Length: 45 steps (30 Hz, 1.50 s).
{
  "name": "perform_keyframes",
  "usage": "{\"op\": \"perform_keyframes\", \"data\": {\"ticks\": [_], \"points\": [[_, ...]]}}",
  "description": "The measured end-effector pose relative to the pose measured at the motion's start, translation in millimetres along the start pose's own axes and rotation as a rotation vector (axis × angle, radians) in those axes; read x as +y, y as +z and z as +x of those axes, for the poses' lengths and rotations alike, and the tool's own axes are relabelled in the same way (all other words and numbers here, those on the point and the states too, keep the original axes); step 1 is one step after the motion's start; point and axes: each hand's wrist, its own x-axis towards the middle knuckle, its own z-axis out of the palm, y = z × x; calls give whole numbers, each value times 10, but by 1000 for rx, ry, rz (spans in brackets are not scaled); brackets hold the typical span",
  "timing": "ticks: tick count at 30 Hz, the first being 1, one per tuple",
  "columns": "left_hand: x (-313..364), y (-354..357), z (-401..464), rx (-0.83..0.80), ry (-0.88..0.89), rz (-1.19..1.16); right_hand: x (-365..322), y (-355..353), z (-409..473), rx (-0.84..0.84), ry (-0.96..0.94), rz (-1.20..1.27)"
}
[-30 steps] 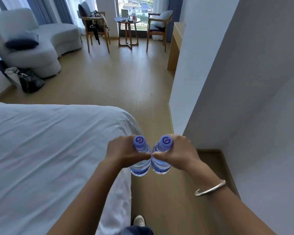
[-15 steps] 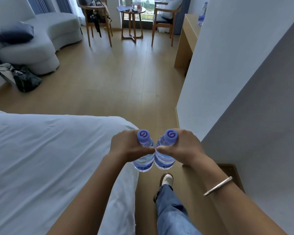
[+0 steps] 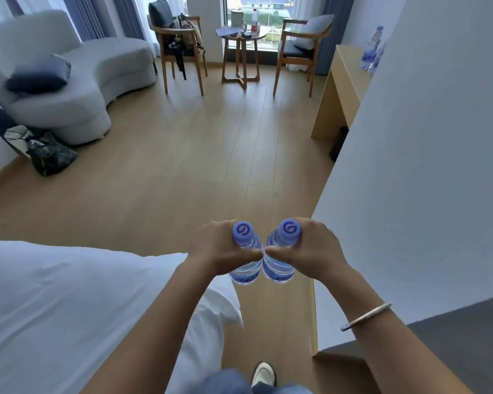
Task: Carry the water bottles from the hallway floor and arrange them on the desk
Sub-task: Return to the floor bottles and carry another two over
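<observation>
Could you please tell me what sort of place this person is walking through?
Most likely a hotel room or a similar bedroom suite: a white-sheeted bed, a curved sofa, and two wooden armchairs around a small round table by the window.

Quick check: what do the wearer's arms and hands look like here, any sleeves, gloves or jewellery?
Both forearms are bare, no sleeves in view. The left hand and right hand wear no gloves, and no rings show. The only item worn is a thin open-ended silver metal bangle on the right wrist. Left wrist carries nothing.
</observation>
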Motion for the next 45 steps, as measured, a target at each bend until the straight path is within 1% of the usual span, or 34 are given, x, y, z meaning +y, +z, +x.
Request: {"op": "perform_keyframes", "data": {"ticks": [7,10,16,23,27,33,39,42,45], "points": [[106,-62,1167,-6,-4,4,349,-202,1012,34,13,32],[101,-58,1717,-29,24,5,490,-232,1499,37,20,22],[-27,-65,3032,-54,75,-32,727,-255,2679,80,93,15],[-157,-280,4643,-81,138,-47,861,-394,4144,131,194,41],[-162,-436,5382,-95,184,22,901,-479,4830,161,217,45],[-196,-516,6312,-97,190,30,1082,-596,5697,179,285,62],[-71,-380,7325,-140,237,66,1493,-717,6529,194,327,75],[112,-321,7890,-156,265,82,1743,-855,6998,210,347,73],[340,-308,8459,-180,332,67,1967,-1031,7393,238,374,80]]}}
